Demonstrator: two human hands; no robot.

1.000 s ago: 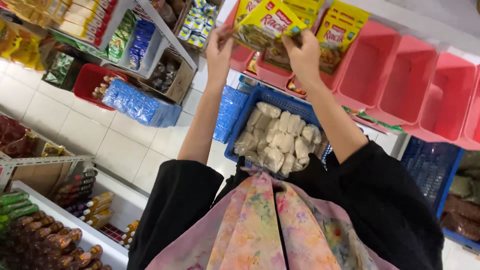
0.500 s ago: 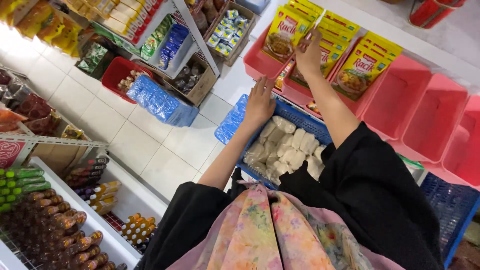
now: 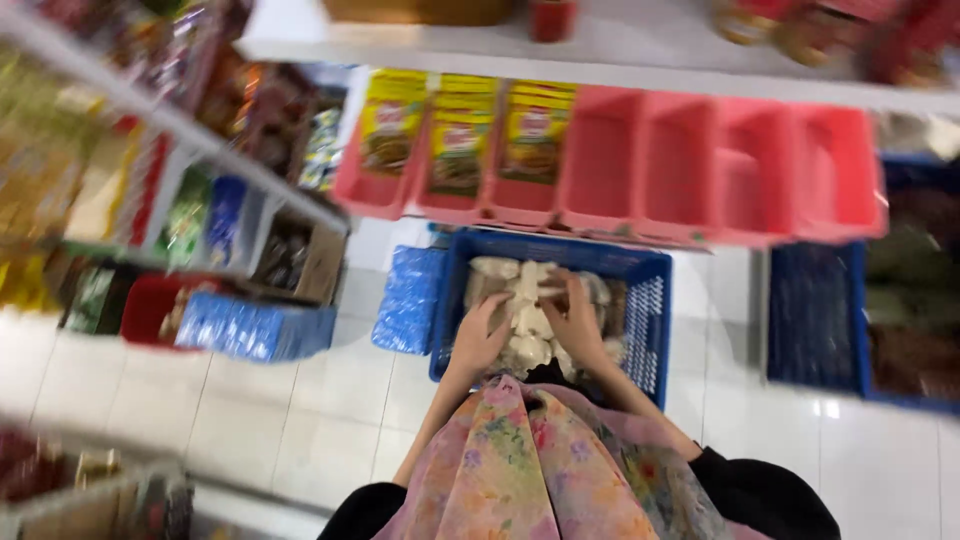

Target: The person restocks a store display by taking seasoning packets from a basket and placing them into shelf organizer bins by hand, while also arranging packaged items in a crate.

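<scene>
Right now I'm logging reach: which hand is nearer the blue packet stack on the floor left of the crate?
Left. The left hand rests in the blue crate on its side toward the blue packet stack; the right hand sits farther right.

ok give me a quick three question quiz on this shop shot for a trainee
1. True or false: both hands are down in the blue plastic crate of pale white packets.
2. Which holds the yellow sachets on the shelf above? A) pink plastic bins B) a cardboard box C) a wire basket
3. Fill in: the left hand and right hand rest on the pale packets, and the floor below is made of white ____.

Key: 1 true; 2 A; 3 tiles
</scene>
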